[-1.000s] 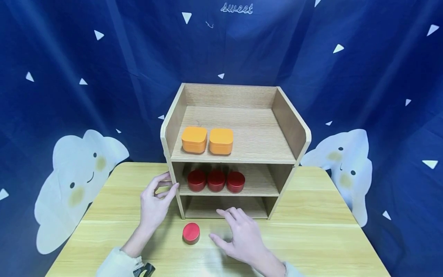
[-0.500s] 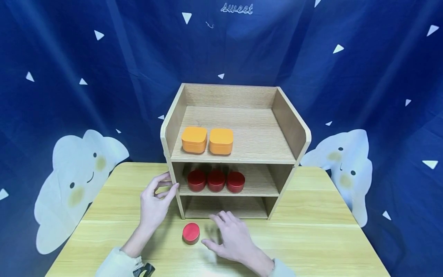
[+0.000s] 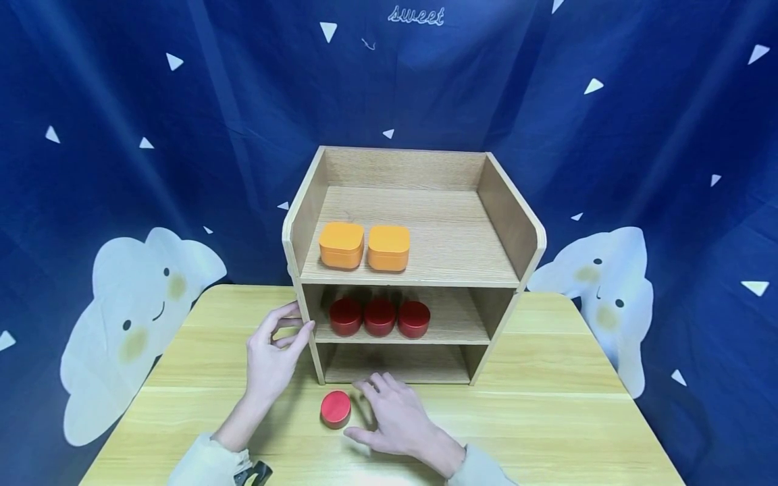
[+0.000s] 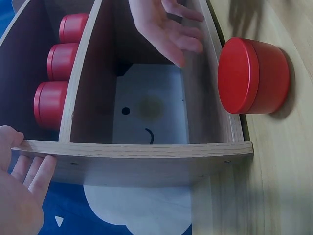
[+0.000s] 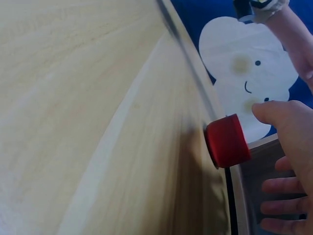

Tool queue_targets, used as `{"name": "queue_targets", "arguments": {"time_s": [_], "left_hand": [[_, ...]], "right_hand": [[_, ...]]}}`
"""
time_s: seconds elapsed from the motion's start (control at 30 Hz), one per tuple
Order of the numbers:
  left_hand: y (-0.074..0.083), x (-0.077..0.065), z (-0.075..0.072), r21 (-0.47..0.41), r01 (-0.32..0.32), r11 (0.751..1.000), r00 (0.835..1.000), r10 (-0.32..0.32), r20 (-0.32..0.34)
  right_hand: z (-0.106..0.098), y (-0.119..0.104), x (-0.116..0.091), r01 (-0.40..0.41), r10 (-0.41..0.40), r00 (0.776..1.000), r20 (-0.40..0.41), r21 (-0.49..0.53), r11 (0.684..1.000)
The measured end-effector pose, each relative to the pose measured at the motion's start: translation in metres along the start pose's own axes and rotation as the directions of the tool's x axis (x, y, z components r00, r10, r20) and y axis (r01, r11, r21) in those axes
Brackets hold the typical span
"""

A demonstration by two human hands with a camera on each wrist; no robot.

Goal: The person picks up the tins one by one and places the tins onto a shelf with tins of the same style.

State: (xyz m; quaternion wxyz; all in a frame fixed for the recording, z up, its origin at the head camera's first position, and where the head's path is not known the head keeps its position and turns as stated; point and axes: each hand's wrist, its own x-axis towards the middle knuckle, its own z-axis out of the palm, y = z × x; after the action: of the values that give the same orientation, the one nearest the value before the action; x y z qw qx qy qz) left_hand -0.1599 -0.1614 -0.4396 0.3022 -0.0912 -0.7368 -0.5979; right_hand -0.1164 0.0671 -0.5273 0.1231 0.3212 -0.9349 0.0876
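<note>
A small round red tin [image 3: 335,410] stands on the table in front of a wooden shelf unit [image 3: 446,233]. To its right my right hand [image 3: 395,420] hovers with spread, slightly bent fingers, apart from the tin; the gap also shows in the right wrist view between the tin [image 5: 227,142] and the thumb [image 5: 274,113]. My left hand [image 3: 271,358] holds the front edge of the unit's left side panel, thumb on the inner side and fingers on the outer. In the left wrist view this grip [image 4: 22,181] is at lower left.
Three red tins [image 3: 379,317] stand side by side on the middle shelf. Two orange square tins [image 3: 389,248] sit on the top shelf, towards the left. Behind the table [image 3: 547,405] hangs a blue curtain [image 3: 425,88] with clouds and triangles.
My right hand has moved left across the table, closer to the loose red tin. The left hand keeps its hold on the side panel, and the tins have not moved.
</note>
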Motion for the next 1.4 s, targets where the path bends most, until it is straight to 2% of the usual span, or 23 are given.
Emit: {"name": "queue_targets", "arguments": {"time_s": [0.33,0.8,1.03,1.4], "left_hand": [[0.000,0.000,0.000,0.000,0.000,1.000,1.000,0.000,0.005],[0.001,-0.001,0.000,0.007,0.001,1.000,1.000,-0.001,0.000],[0.001,-0.001,0.000,0.005,0.012,1.000,1.000,-0.012,-0.003],[0.000,-0.001,0.001,0.001,0.013,1.000,1.000,-0.013,-0.003]], "right_hand": [[0.010,-0.003,0.008,0.034,-0.034,0.999,0.031,-0.008,0.999],[0.024,-0.006,0.021,0.077,-0.076,0.997,0.020,-0.021,0.997],[0.026,-0.006,0.024,0.093,-0.093,0.996,-0.003,-0.062,0.994],[0.026,-0.006,0.027,0.056,-0.055,0.997,0.048,-0.023,0.998]]}}
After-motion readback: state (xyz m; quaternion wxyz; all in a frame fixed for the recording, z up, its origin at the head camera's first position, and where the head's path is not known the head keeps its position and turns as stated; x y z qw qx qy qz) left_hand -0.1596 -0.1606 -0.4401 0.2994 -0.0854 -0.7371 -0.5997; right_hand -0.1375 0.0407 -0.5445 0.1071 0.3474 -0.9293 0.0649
